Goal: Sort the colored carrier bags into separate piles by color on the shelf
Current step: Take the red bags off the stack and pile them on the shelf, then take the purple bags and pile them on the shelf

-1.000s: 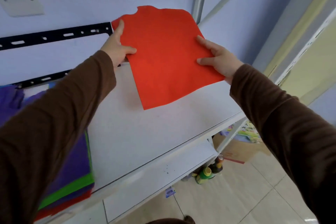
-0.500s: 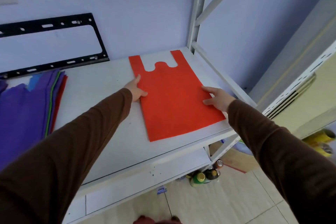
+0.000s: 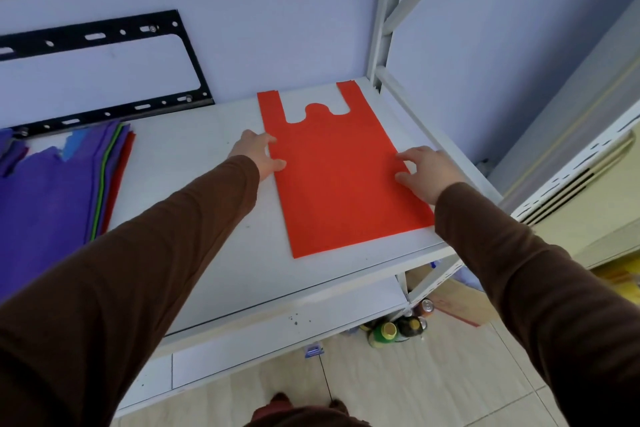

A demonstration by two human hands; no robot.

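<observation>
At the far left of the shelf (image 3: pixel 194 204) lies the mixed stack (image 3: pixel 52 191), purple on top with green, blue and red edges showing, well apart from the hands. The left hand (image 3: pixel 258 158) rests at the red bag's (image 3: pixel 339 180) left edge, its fingers (image 3: pixel 268 141) loosely spread and touching the fabric, gripping nothing. The red bag lies flat at the shelf's right end, handles toward the wall. The right hand (image 3: pixel 427 172) sits on its right edge, fingers (image 3: pixel 407 156) bent a little, tips pressing down, nothing pinched. This looks like the placing step: the red pile is started. Next, I judge, both hands should lift off and reach left to the stack for another bag
</observation>
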